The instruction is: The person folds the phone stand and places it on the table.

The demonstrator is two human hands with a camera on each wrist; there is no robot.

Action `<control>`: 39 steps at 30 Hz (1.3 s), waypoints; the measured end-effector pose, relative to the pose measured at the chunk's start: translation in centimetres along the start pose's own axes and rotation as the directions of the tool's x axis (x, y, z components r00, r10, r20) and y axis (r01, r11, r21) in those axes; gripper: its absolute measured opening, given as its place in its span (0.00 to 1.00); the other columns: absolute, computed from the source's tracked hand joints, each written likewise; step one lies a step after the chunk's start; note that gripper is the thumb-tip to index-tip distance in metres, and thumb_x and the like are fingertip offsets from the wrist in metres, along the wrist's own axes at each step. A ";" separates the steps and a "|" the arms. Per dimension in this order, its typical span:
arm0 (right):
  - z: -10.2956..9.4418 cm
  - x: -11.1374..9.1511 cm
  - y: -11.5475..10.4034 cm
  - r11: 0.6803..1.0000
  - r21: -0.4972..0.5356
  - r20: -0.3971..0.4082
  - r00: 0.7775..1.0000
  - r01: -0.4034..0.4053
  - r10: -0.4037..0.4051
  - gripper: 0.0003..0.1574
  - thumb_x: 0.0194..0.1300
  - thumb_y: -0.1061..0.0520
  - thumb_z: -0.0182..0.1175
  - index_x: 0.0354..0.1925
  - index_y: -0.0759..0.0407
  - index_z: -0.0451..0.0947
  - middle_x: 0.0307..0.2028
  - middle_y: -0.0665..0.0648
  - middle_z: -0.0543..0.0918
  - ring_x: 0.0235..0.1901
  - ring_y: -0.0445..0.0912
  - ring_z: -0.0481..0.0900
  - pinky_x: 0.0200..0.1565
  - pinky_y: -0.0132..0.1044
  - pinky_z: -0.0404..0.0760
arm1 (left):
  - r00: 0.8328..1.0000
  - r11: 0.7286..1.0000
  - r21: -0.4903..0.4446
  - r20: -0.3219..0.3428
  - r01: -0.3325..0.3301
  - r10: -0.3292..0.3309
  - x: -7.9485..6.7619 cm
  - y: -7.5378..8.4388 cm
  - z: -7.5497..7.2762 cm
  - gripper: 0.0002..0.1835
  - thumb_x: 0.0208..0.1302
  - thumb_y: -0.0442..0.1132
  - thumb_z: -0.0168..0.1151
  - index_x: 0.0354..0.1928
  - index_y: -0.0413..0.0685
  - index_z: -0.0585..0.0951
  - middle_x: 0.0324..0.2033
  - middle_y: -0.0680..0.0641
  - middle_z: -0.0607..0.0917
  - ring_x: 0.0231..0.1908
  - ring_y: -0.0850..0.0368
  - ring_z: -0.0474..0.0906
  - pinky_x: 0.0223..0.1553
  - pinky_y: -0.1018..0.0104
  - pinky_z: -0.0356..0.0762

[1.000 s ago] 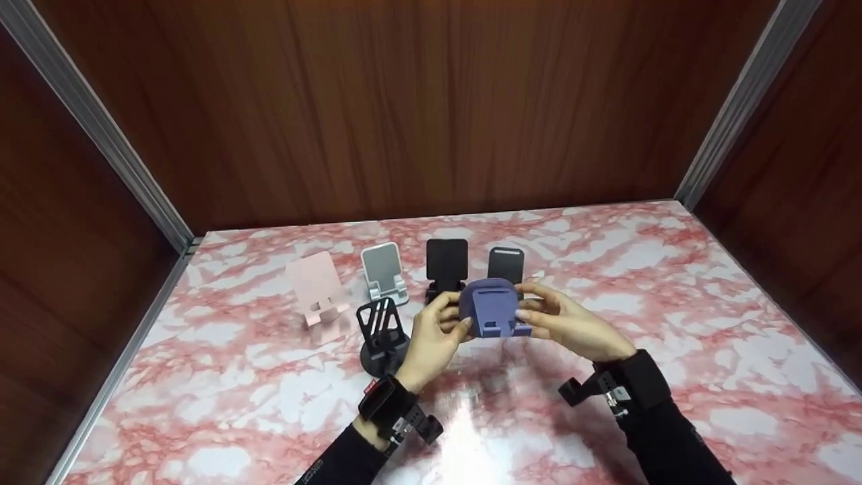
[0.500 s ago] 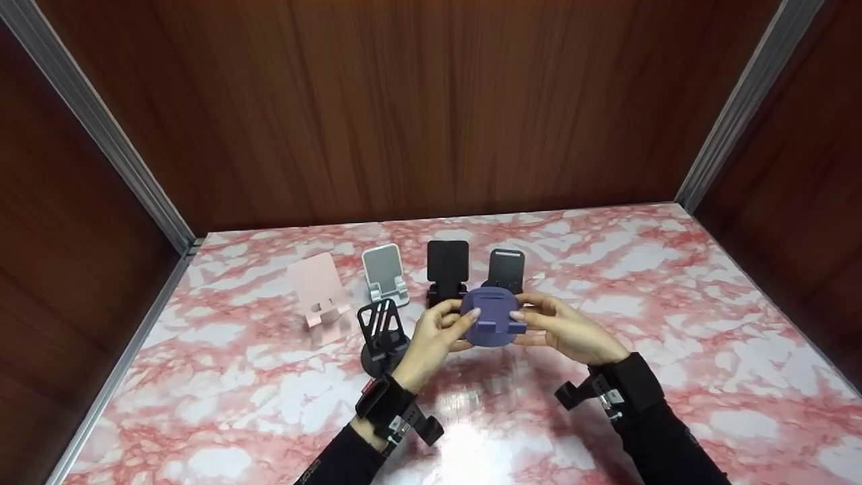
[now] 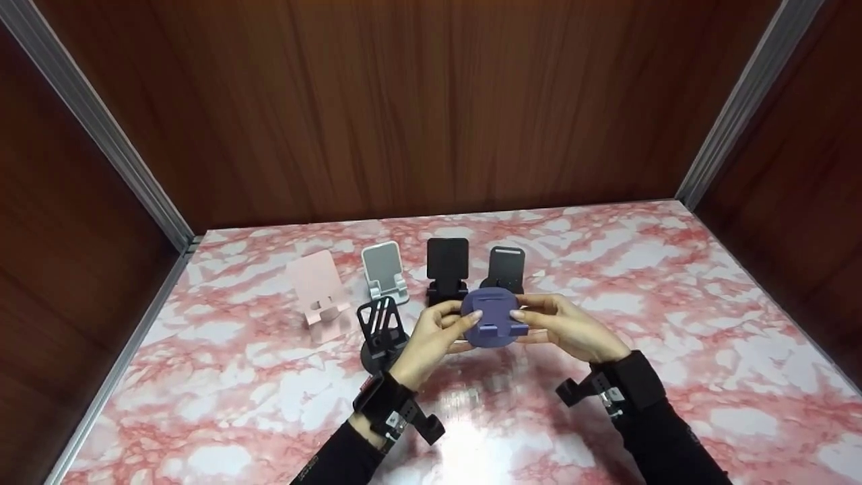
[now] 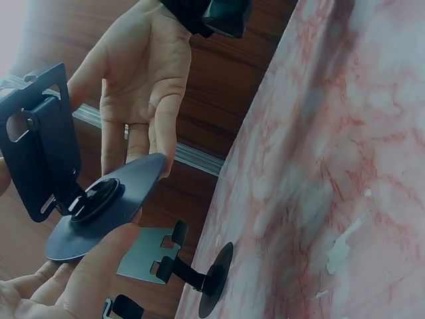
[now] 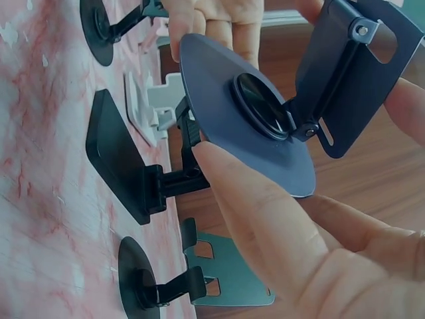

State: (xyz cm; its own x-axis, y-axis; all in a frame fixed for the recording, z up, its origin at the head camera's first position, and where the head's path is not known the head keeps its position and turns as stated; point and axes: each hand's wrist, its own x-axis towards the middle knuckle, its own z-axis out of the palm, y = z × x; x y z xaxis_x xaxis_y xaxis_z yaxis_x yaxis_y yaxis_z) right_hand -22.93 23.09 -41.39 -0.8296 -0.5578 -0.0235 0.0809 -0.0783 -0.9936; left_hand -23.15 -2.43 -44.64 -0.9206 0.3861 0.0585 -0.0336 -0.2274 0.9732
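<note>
Holding up a purple phone stand (image 3: 496,311)!
Left hand (image 3: 425,341) and right hand (image 3: 578,330) are pinching its opposite sides, fingers (image 5: 265,219) gripping above the worktop (image 3: 269,404).

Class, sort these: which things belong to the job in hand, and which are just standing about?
In the job, apparently:
purple stand
left hand
right hand

Standing about:
pink stand
white-rimmed stand
slotted black stand
square black stand
dark grey stand

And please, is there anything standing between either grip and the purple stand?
Nothing visible does: the left-hand grip and right-hand grip both hold the purple stand directly. The square-backed black stand is on the table beyond it, not in between.
</note>
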 end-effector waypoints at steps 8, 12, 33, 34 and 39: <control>-0.2 -0.1 -0.2 1.000 -0.019 0.032 0.999 0.013 -0.012 0.41 0.85 0.63 0.58 0.78 0.89 0.53 0.57 0.55 0.89 0.56 0.44 0.90 0.63 0.40 0.88 | 1.000 1.000 -0.020 0.005 0.015 -0.015 0.0 0.2 0.2 0.17 0.79 0.29 0.63 0.61 0.22 0.78 0.48 0.31 0.92 0.41 0.54 0.92 0.50 0.57 0.94; -0.3 -0.1 -0.1 1.000 -0.027 0.043 0.999 0.014 -0.013 0.42 0.85 0.63 0.58 0.79 0.89 0.50 0.58 0.55 0.90 0.56 0.43 0.90 0.62 0.38 0.88 | 1.000 1.000 -0.007 0.009 0.008 -0.008 0.0 0.1 0.1 0.17 0.79 0.28 0.63 0.63 0.22 0.78 0.49 0.31 0.91 0.42 0.54 0.92 0.49 0.58 0.94; -0.2 0.1 0.1 0.996 -0.076 -0.014 0.999 -0.047 0.046 0.42 0.83 0.68 0.57 0.79 0.89 0.49 0.52 0.54 0.90 0.51 0.42 0.90 0.58 0.38 0.90 | 1.000 0.997 0.073 0.009 -0.013 0.012 0.0 -0.1 0.1 0.17 0.78 0.25 0.64 0.62 0.20 0.79 0.48 0.29 0.92 0.39 0.58 0.90 0.47 0.63 0.93; -0.2 0.1 0.2 0.996 -0.079 -0.022 0.999 -0.050 0.049 0.42 0.82 0.68 0.57 0.79 0.89 0.49 0.51 0.54 0.90 0.50 0.42 0.90 0.57 0.38 0.91 | 1.000 0.997 0.070 0.010 -0.013 0.012 0.0 -0.1 0.1 0.17 0.78 0.25 0.64 0.62 0.20 0.79 0.48 0.30 0.92 0.39 0.59 0.90 0.47 0.63 0.93; -0.2 0.2 0.3 0.993 -0.096 -0.051 0.997 -0.063 0.059 0.42 0.81 0.69 0.57 0.79 0.89 0.50 0.49 0.54 0.90 0.48 0.41 0.89 0.56 0.37 0.91 | 0.999 0.997 0.072 0.018 -0.029 0.028 0.0 -0.3 0.0 0.17 0.77 0.24 0.65 0.61 0.20 0.79 0.46 0.33 0.92 0.39 0.60 0.89 0.47 0.64 0.93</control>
State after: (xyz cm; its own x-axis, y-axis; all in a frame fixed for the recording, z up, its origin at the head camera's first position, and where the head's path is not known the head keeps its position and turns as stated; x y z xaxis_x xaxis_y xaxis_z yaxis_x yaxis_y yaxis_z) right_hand -23.20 23.16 -41.73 -0.8506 -0.5185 -0.0875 0.0801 0.0366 -0.9961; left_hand -23.17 -2.32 -44.89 -0.9142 0.3953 0.0897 0.0213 -0.1739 0.9845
